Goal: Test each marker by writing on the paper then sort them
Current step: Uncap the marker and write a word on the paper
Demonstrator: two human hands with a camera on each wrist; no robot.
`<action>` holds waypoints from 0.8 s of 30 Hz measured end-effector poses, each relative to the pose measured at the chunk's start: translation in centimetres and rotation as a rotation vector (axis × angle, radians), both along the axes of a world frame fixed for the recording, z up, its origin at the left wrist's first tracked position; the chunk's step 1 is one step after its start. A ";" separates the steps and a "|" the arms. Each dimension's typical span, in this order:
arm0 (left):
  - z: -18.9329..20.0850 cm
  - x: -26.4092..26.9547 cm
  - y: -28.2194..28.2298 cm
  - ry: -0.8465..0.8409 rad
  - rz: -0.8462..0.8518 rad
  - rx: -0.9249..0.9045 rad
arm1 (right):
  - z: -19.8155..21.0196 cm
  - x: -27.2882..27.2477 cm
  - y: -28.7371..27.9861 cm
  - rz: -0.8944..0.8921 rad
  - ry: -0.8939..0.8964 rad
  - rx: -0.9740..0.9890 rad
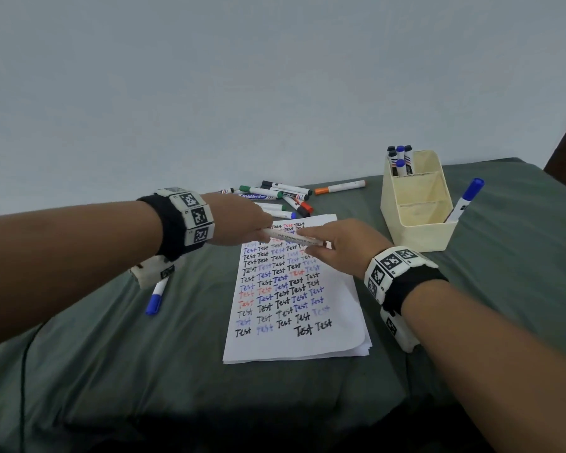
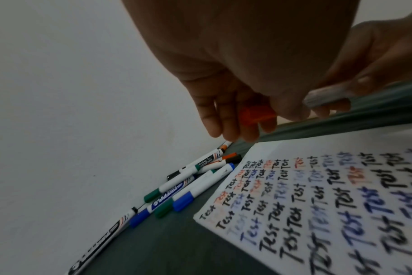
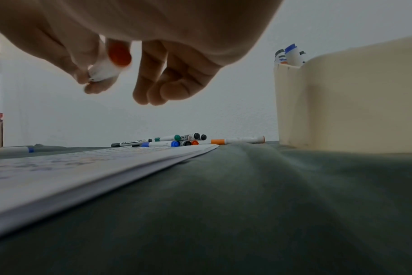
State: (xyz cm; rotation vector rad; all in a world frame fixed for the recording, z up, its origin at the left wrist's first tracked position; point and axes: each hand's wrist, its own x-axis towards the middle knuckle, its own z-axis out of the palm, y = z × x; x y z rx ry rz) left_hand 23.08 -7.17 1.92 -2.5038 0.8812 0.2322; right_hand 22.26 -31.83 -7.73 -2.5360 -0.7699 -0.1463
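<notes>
A white marker (image 1: 291,238) with an orange cap (image 2: 256,115) is held level over the top of the paper (image 1: 294,305), which is covered in rows of "Test". My left hand (image 1: 263,228) grips the cap end with curled fingers. My right hand (image 1: 316,245) pinches the other end of the barrel (image 3: 104,70) between thumb and forefinger, its other fingers loosely curled. Several loose markers (image 1: 281,196) lie in a pile beyond the paper by the wall.
A cream organizer (image 1: 419,223) stands at the right, with black and blue markers (image 1: 401,158) in its back compartment and one blue marker (image 1: 464,199) in the front one. An orange marker (image 1: 340,187) lies beside the pile. A blue marker (image 1: 156,295) lies under my left wrist.
</notes>
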 end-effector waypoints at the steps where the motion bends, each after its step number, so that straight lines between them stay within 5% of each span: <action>1: -0.6 -0.5 0.1 0.004 0.035 -0.064 | -0.1 0.1 0.1 -0.004 0.010 -0.016; 6: -2.7 -2.7 0.5 0.036 0.188 -0.291 | -0.3 0.5 0.5 0.018 0.046 -0.081; 13: -3.5 -3.9 2.1 -0.014 0.283 -0.280 | 0.1 0.0 0.9 0.047 0.052 -0.133; 20: -6.5 -5.4 5.3 0.083 0.452 -0.504 | 0.5 -0.2 0.6 0.014 0.052 -0.207; 24: -6.6 -5.5 8.2 0.054 0.514 -0.435 | 0.6 -0.1 0.6 -0.033 0.034 -0.239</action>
